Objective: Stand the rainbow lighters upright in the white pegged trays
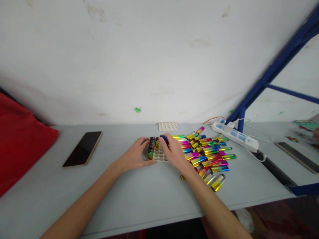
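A pale tray with rows of holes [161,158] lies on the grey table in front of me. Upright lighters with black tops [151,150] fill its left column, and another stands beside them near the back. My left hand [136,154] is curved round the tray's left side, thumb at the front edge, gripping it. Above the tray's back part, my right hand [172,150] pinches a dark blue lighter [164,138]. Many shiny multicoloured lighters [208,151] lie in a loose pile right of the tray, partly behind my right hand.
A second holed tray [167,126] lies by the wall. At the left are a phone [83,149] and a red cloth [22,132]. A white power strip [235,134] with cables and a blue metal frame [264,78] stand at the right, with another phone [297,156] beyond.
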Demonstrator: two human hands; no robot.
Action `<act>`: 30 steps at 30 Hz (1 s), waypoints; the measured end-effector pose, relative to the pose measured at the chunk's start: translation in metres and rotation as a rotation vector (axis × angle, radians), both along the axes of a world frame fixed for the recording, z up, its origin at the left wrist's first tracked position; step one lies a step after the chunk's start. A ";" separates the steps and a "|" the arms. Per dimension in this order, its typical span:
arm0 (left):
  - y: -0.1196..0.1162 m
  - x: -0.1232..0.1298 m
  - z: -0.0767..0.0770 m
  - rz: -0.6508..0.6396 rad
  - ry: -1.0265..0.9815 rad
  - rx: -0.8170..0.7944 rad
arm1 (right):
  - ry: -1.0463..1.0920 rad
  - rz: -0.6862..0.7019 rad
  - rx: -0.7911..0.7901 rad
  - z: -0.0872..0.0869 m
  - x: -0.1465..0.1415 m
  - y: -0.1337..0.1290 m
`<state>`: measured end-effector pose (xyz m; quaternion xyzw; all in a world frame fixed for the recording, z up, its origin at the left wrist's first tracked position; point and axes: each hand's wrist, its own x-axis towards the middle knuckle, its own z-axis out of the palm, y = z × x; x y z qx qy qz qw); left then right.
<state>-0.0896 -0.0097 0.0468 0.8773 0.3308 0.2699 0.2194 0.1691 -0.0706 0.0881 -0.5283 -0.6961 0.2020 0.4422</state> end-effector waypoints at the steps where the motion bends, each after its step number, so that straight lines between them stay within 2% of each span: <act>1: 0.000 0.000 0.000 0.000 0.000 -0.002 | -0.055 0.005 0.041 -0.001 0.003 0.001; 3: 0.000 0.001 0.000 0.004 -0.002 -0.003 | -0.164 0.010 0.087 -0.003 0.007 0.003; 6: 0.000 0.002 0.000 0.006 -0.010 -0.003 | -0.284 0.009 0.037 -0.005 0.012 0.005; 12: 0.000 0.001 -0.001 0.004 -0.008 -0.013 | -0.307 0.025 -0.015 -0.002 0.015 0.006; 17: -0.002 0.002 -0.001 0.017 0.001 -0.019 | -0.420 0.129 -0.068 0.004 0.015 0.004; 23: -0.003 0.004 0.003 0.001 -0.009 -0.010 | -0.566 0.071 -0.090 0.005 0.013 0.001; 26: -0.001 0.003 0.002 0.003 -0.027 -0.003 | -0.545 0.096 -0.107 0.001 0.013 0.001; 30: 0.001 0.003 0.000 -0.001 -0.043 -0.001 | -0.400 0.090 -0.039 -0.003 0.024 0.004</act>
